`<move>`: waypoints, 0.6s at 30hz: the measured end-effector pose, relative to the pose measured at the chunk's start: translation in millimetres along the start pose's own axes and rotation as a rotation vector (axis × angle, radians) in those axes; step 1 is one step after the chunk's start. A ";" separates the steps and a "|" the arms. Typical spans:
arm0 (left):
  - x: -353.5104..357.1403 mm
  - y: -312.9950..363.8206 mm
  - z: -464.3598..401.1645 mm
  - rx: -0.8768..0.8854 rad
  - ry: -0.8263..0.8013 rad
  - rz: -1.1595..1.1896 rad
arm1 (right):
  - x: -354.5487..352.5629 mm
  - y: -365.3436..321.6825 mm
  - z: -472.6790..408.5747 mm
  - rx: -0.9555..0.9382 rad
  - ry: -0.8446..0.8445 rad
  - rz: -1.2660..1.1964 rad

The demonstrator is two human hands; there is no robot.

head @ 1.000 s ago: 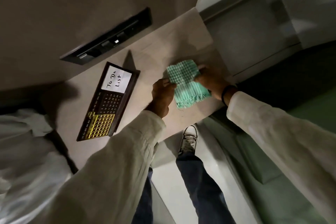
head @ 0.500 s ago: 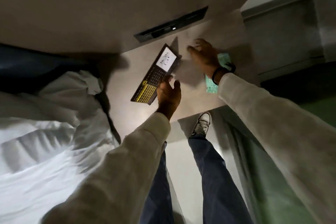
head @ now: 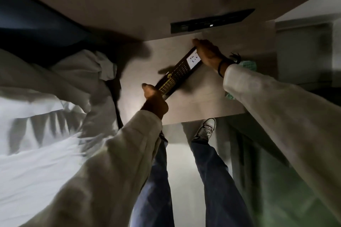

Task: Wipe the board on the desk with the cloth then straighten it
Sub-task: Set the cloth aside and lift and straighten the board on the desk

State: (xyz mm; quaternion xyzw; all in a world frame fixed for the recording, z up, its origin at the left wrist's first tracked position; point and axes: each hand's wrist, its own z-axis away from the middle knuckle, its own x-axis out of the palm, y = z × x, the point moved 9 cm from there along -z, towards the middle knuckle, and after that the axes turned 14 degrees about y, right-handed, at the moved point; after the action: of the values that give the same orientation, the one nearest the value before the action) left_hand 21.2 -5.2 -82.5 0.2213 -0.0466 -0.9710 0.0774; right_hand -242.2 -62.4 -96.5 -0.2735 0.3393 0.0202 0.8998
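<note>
The dark-framed board (head: 178,74), with a white "To Do List" note at its far end and a yellow grid at its near end, lies at an angle on the pale desk (head: 201,101). My left hand (head: 154,98) grips the board's near end. My right hand (head: 207,53) holds its far end, partly covering the note. The green checked cloth (head: 249,64) lies on the desk to the right, mostly hidden behind my right wrist and sleeve; a small corner shows lower down by the sleeve.
A black socket strip (head: 210,22) is set in the wall behind the desk. A bed with white bedding (head: 42,108) lies to the left. My legs and a shoe (head: 205,129) stand at the desk's front edge. A grey cabinet (head: 302,49) is on the right.
Both hands let go of the cloth, left it on the desk and moved left to the board. They now hold the board at its two ends.
</note>
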 end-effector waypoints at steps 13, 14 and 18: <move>32.5 80.6 -5.2 0.271 -0.184 -0.051 | -17.8 49.6 25.2 0.190 0.041 -0.206; 34.6 83.8 -4.1 0.289 -0.208 -0.057 | -16.4 53.9 25.0 0.194 0.038 -0.224; 36.8 92.1 1.1 0.352 -0.244 -0.106 | -18.0 64.4 27.5 0.257 0.055 -0.281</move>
State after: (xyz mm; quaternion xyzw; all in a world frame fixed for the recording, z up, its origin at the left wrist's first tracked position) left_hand -0.1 -102.1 -85.5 0.1145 -0.2126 -0.9702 -0.0196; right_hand -253.8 8.9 -99.0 -0.2016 0.3220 -0.1565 0.9117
